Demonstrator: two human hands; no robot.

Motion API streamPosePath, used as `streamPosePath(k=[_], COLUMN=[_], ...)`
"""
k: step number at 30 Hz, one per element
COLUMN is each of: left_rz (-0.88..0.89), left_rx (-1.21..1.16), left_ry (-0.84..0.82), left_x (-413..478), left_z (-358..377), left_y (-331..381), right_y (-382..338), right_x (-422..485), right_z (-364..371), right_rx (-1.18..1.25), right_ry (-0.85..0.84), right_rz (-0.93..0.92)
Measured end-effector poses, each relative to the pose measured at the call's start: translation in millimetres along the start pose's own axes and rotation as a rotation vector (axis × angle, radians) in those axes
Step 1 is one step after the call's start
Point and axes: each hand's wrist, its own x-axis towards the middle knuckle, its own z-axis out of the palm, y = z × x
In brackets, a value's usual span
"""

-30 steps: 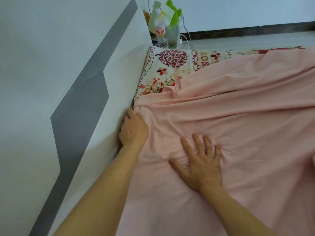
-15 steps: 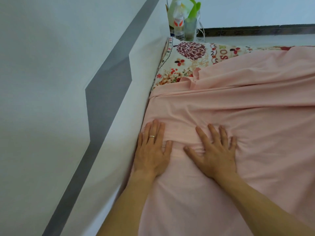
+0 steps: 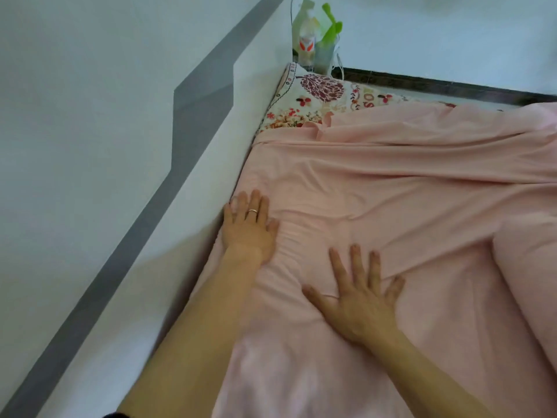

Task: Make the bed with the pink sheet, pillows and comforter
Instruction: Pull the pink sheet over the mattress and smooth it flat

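Both your hands are down flat on the pink sheet (image 3: pixel 391 182), palms pressing, gripping nothing. Your left hand (image 3: pixel 250 227) lies right at the sheet's edge where the bed meets the white wall (image 3: pixel 90 116), fingers straight and close together, a ring (image 3: pixel 252 210) on one of them. Your right hand (image 3: pixel 358 300) sits nearer to you and apart from the left, fingers spread wide, small gathers of cloth bunched between the two hands. The sheet covers most of the bed and is creased in long folds. At the far corner the floral mattress cover (image 3: pixel 313 101) shows bare. Beyond that corner stands a plastic bottle (image 3: pixel 306 46), a green item (image 3: pixel 330 31) beside it.
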Motion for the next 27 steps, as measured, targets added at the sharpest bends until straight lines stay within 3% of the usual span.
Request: streamPosePath(k=[4,7,11,13,16,19,21,27], left_rz=[0.115,0.143,0.101,0.084,-0.042,-0.277,-0.417,-0.549], left_rx=[-0.012,-0.060,-0.138,-0.148,-0.171,-0.240,-0.280,-0.326], left_ry=[0.054,0.192,0.193,0.165,0.147,0.086,0.002,-0.083], left_x=[-95.5,-169.7,-246.0,-281.1,-339.0,-394.9,-431.9,-535.9], left_z=[14.9,42.1,59.2,61.0,54.1,40.6,31.8,41.0], left_y=[-8.6,-32.3,-62.8,-71.2,-85.2,-87.6,-84.0,-96.6], right_y=[-16.0,-31.7,-43.0,-38.1,-32.6,-33.9,-40.4,-73.4], right_x=[14.7,-19.2,-144.0,-200.3,-263.2,-290.7,-302.1,-368.8], right_z=[-21.7,-6.3,61.8,83.0,91.3,80.1,70.6,60.8], right_rx=[-0.038,0.067,0.050,0.030,-0.006,-0.020,-0.037,-0.079], right_ry=[-0.122,-0.088,0.090,0.093,-0.013,-0.066,-0.208,-0.341], right_rz=[0.110,0.087,-0.225,-0.365,-0.494,-0.489,-0.439,-0.435])
